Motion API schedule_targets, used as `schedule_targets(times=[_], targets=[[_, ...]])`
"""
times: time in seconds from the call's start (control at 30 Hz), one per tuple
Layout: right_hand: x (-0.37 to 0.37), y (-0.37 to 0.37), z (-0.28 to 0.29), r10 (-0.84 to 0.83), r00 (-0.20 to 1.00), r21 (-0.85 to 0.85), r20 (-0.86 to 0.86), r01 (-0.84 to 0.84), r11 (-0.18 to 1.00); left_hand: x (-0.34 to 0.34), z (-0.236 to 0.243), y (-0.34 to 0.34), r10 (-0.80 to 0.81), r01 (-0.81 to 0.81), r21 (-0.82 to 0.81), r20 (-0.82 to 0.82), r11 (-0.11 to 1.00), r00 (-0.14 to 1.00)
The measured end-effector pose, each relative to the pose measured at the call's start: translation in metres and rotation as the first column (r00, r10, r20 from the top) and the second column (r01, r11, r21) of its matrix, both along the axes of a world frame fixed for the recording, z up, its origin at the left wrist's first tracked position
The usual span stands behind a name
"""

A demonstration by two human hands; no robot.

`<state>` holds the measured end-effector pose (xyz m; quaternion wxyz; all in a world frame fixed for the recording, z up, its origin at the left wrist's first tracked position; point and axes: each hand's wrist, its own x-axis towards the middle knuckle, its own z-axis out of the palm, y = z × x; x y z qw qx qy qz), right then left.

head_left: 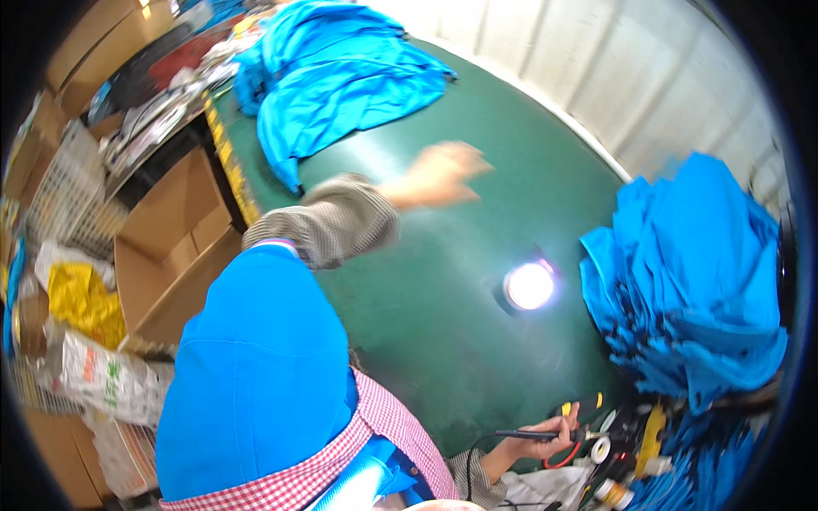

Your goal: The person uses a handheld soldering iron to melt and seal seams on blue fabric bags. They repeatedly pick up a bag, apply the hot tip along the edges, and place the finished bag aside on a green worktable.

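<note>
Nearest, a blue sleeve (256, 366) edged in red-and-white check fills the lower left. At the lower right, the right hand (555, 436) has its fingers clamped on a black pen-shaped tool (521, 434) with a cord, just above the green tabletop (426, 307). Near it are white rolls (601, 450) and a small bottle (613, 494) whose label is too small to read. Left of the table, a white plastic bag (106, 375) carries red and green printing, beside a yellow bag (85, 302) and an open cardboard box (162, 223). A bright light (529, 286) glares over the table, with a heap of blue cloth (682, 281) to its right. Farther out, the left hand (443, 175) is blurred, thumb and fingers apart. Yellow-and-black tape (228, 162) borders the table's left edge. Beyond lie more blue fabric (341, 85) and a pale ribbed wall (648, 77).
</note>
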<state>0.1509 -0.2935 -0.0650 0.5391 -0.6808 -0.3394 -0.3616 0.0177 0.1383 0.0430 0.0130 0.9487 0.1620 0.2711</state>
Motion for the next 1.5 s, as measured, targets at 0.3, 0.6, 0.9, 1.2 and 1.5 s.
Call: schedule_targets(times=[0.3, 0.6, 0.9, 1.2, 1.5], targets=[[-0.045, 0.091, 0.056, 0.238, 0.969, -0.099, 0.068, -0.231, 0.968, -0.324, -0.179, 0.132, 0.972, -0.895, -0.443, -0.183, 0.051, 0.146], [-0.065, 0.087, 0.063, 0.319, 0.942, -0.239, 0.1, -0.289, 0.927, -0.308, -0.12, 0.111, 0.861, 0.946, -0.251, 0.414, -0.203, 0.295], [-0.06, 0.105, 0.08, 0.395, 0.904, -0.171, 0.163, -0.369, 0.914, -0.119, 0.029, -0.01, 0.399, 0.69, -0.713, 0.672, 0.123, 0.624], [-0.013, 0.187, 0.076, 0.41, 0.905, 0.332, -0.111, -0.355, 0.874, 0.025, -0.094, -0.164, 0.222, 0.561, -0.813, 0.583, 0.156, 0.782], [-0.014, 0.184, 0.115, 0.201, 0.98, 0.181, -0.006, -0.197, 0.964, 0.033, -0.089, -0.171, 0.214, 0.569, -0.8, 0.531, -0.193, 0.82]])
